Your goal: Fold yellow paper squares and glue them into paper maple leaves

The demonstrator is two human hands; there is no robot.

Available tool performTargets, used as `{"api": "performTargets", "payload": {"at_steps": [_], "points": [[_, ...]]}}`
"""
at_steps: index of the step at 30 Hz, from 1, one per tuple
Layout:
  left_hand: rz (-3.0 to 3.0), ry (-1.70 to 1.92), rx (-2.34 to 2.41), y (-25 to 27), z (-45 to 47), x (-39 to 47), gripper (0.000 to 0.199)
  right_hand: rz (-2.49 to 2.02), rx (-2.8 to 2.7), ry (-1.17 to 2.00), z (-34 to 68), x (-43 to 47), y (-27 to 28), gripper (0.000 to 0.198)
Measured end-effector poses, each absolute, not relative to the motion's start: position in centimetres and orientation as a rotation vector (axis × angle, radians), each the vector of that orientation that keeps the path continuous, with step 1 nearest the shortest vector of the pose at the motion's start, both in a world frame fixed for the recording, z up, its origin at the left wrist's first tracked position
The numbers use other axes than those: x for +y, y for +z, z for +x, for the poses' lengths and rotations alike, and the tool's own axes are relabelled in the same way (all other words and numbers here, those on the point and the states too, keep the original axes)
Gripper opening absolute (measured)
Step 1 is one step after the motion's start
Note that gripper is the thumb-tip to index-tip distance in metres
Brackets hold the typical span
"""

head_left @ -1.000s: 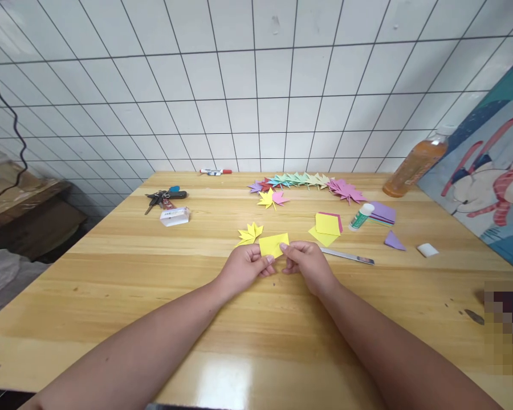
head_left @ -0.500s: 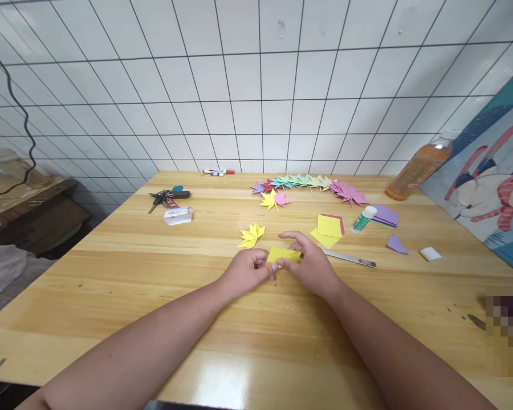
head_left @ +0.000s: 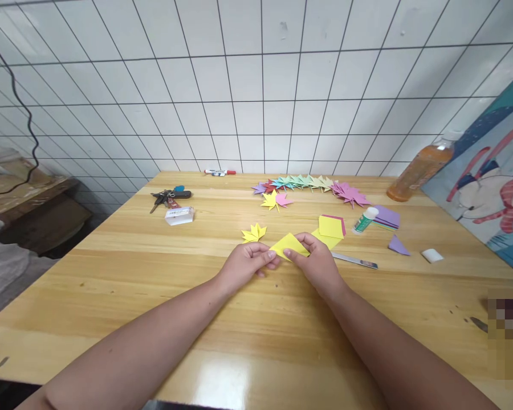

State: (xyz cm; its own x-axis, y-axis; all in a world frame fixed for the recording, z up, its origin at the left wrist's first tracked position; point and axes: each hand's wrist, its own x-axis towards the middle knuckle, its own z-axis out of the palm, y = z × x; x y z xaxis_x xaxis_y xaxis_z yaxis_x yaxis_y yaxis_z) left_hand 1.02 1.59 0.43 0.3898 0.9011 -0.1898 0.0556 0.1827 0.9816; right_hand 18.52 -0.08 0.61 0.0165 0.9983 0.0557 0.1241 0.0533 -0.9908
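Note:
A folded piece of yellow paper point(head_left: 289, 245) is held between both hands above the table. My left hand point(head_left: 248, 263) pinches its left corner between thumb and fingers. At its right side my right hand point(head_left: 315, 261) grips it, the thumb lying on the paper's face. Just beyond my left hand lies a yellow folded paper leaf point(head_left: 254, 233) with several points. Past my right hand are yellow paper squares point(head_left: 331, 226) with a dark pink sheet under them. A slim metal cutter point(head_left: 354, 261) lies to the right of that hand.
Pointed paper pieces in several colours point(head_left: 310, 182) line the back. A glue stick point(head_left: 365, 220), purple sheets point(head_left: 387, 216), a purple folded piece point(head_left: 398, 245), a white eraser point(head_left: 432, 255) and an orange drink bottle point(head_left: 419, 171) stand right. Keys point(head_left: 170, 196), a small box point(head_left: 179, 216) and a marker point(head_left: 220, 172) lie left.
The yellow paper has turned and tilted, so more of its face shows as a diamond. My right hand has shifted slightly right, its fingers now closer around the paper.

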Motion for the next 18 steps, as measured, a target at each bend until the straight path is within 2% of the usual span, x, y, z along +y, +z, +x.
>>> {"api": "performTargets", "payload": {"at_steps": [8, 15, 18], "points": [[1.296, 0.748, 1.008, 0.17, 1.28, 1.43, 0.032, -1.232, -1.455, 1.074, 18.78, -0.07, 0.61, 0.023], [1.331, 0.649, 0.953, 0.55, 1.08, 1.51, 0.030, -1.173, -1.316, 1.384, 18.76, -0.11, 0.10, 0.026], [1.294, 0.644, 0.952, 0.74, 0.96, 1.59, 0.028, -1.111, -1.281, 1.442, 18.70, -0.14, 0.25, 0.020]]}}
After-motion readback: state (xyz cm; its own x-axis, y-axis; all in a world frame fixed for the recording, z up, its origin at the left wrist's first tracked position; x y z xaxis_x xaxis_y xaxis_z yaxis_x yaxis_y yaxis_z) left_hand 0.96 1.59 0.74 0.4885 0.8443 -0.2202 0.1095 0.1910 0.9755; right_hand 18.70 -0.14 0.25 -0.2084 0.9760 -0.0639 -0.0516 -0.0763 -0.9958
